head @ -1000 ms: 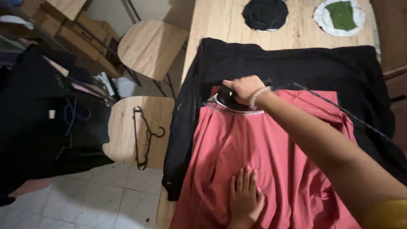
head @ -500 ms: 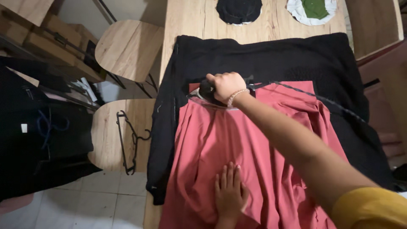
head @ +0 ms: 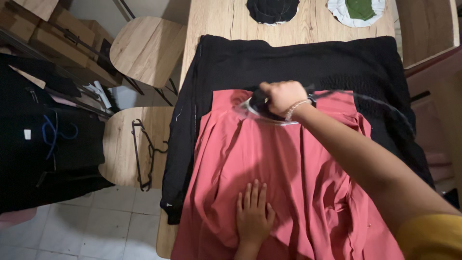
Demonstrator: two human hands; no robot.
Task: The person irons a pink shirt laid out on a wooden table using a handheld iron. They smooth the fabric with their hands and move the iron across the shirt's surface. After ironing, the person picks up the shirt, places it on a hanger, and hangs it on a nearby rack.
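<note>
A pink-red garment (head: 269,163) lies spread over a black cloth (head: 298,62) on a wooden table (head: 216,19). My right hand (head: 281,96) grips the dark handle of a clothes iron (head: 262,110) that rests on the garment's far edge; its cord (head: 380,103) trails off to the right. My left hand (head: 252,216) lies flat, fingers together, on the near part of the garment, pressing the fabric down.
Two round wooden stools (head: 144,48) (head: 127,144) stand left of the table; the nearer one carries a black hanger (head: 144,154). A black round item (head: 272,9) and a white plate with a green cloth (head: 356,9) sit at the far table edge. Dark clothes (head: 43,139) hang at the left.
My right hand has slid the iron to the right along the garment's far edge. My left hand has stayed flat on the fabric.
</note>
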